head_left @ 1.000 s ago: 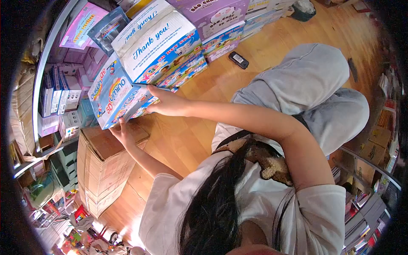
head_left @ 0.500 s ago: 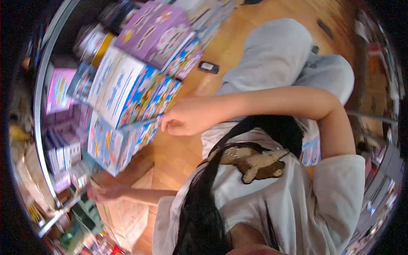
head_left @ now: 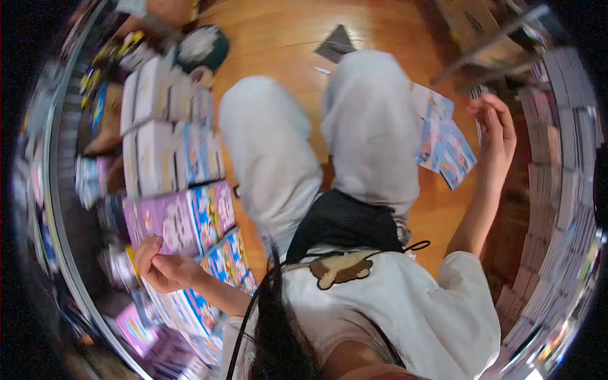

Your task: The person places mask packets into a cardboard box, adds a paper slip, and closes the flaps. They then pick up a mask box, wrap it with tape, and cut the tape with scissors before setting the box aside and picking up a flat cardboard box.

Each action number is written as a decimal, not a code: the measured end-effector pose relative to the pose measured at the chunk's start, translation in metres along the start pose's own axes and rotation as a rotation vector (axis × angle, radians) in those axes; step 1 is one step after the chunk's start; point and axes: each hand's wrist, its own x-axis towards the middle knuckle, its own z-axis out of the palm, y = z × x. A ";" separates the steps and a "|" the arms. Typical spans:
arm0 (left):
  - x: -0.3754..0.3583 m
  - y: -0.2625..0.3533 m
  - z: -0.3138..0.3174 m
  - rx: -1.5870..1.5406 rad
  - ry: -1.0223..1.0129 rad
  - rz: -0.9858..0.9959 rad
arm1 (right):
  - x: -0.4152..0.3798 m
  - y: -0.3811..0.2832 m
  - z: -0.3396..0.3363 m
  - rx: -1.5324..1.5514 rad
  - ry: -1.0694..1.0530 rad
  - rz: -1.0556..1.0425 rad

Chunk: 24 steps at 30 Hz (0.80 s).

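Note:
My left hand (head_left: 163,269) is raised over the stacked boxes on the left, its fingers loosely bent and apart with nothing visible in them. Beside it are a purple box (head_left: 168,225) and a blue printed box (head_left: 231,256). On the right, my right hand (head_left: 494,130) is held up with bent, separated fingers and nothing in them. It is nearest to the blue printed sheets or booklets (head_left: 446,142) lying on the wooden floor (head_left: 278,31), beyond my right knee.
White boxes (head_left: 149,155) are stacked at the left, near a metal shelf edge (head_left: 54,190). A dark green round object (head_left: 212,50) stands at the upper left. Tall paper stacks (head_left: 548,183) line the right side. A dark flat piece (head_left: 335,43) lies on the floor ahead.
The view has turned to the right. My right hand has left the boxes and swung over to the right side. My left hand has come up beside the purple box.

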 end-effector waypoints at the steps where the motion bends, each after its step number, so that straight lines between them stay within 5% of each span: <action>1: 0.006 -0.001 0.021 -0.013 -0.089 0.034 | -0.004 0.022 -0.021 -0.127 0.141 0.003; 10: 0.012 0.035 0.189 -0.489 -0.525 -0.083 | -0.145 0.368 -0.116 -0.580 0.329 0.668; 12: 0.011 0.044 0.208 -0.492 -0.618 -0.021 | -0.194 0.461 -0.131 -0.192 0.546 1.057; 14: 0.008 0.048 0.219 -0.482 -0.683 0.022 | -0.204 0.477 -0.129 0.183 0.654 1.258; 19: -0.002 0.052 0.232 -0.519 -0.711 -0.072 | -0.175 0.473 -0.102 0.663 0.780 1.167; 24: 0.002 0.061 0.251 -0.578 -0.827 -0.028 | -0.144 0.470 -0.093 0.656 1.004 0.945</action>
